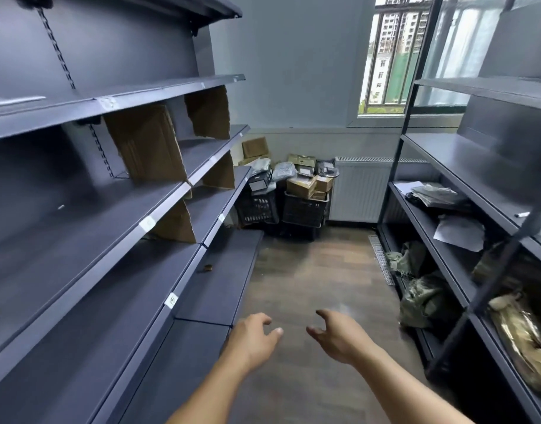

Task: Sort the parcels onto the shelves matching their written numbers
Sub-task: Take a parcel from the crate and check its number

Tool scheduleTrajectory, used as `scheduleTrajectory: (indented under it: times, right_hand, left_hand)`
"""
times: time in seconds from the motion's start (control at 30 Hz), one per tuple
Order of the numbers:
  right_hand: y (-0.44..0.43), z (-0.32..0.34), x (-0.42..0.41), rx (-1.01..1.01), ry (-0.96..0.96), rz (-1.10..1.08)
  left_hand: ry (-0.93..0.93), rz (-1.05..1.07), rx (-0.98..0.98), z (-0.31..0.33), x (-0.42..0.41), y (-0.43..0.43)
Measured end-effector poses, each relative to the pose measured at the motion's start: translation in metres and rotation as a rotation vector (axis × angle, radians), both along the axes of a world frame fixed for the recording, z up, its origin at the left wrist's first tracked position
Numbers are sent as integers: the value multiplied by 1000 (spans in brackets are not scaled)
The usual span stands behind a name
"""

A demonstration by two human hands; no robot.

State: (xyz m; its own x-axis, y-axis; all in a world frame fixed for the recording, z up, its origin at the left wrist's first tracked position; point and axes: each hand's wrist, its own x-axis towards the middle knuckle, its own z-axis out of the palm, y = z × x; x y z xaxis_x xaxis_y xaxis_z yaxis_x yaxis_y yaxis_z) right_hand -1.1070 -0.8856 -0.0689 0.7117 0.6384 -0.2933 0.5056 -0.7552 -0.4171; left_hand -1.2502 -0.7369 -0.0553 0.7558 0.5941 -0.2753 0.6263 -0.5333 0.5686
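Well ahead of both hands, a pile of parcels point(300, 182), cardboard boxes and grey bags, sits on two black crates point(304, 209) against the far wall. The left hand point(254, 335) and right hand point(336, 335) reach forward over the wooden floor point(309, 270), near each other but apart, fingers loosely curled and spread, holding nothing. Beside the left hand stands grey shelving point(79, 270) with four cardboard dividers point(146, 145). Beyond the right hand, a second shelving unit point(446, 166) carries bags and papers.

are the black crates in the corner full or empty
Full: both black crates are heaped above their rims with cardboard boxes and grey plastic bags.
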Motion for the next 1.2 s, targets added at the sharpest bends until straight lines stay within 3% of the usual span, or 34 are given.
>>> scheduleTrajectory:
  times: [0.37,0.77,1.2]
  right_hand:
    - [60,-4,134,41,24,-100]
    - [183,23,303,51,-31,-233]
    - [273,-8,502,47,22,-239]
  left_hand:
    - [24,-105,-1,-9,154,68]
    - [-48,-199,5,4,345,205]
    - [-7,-190,-23,-4,536,296]
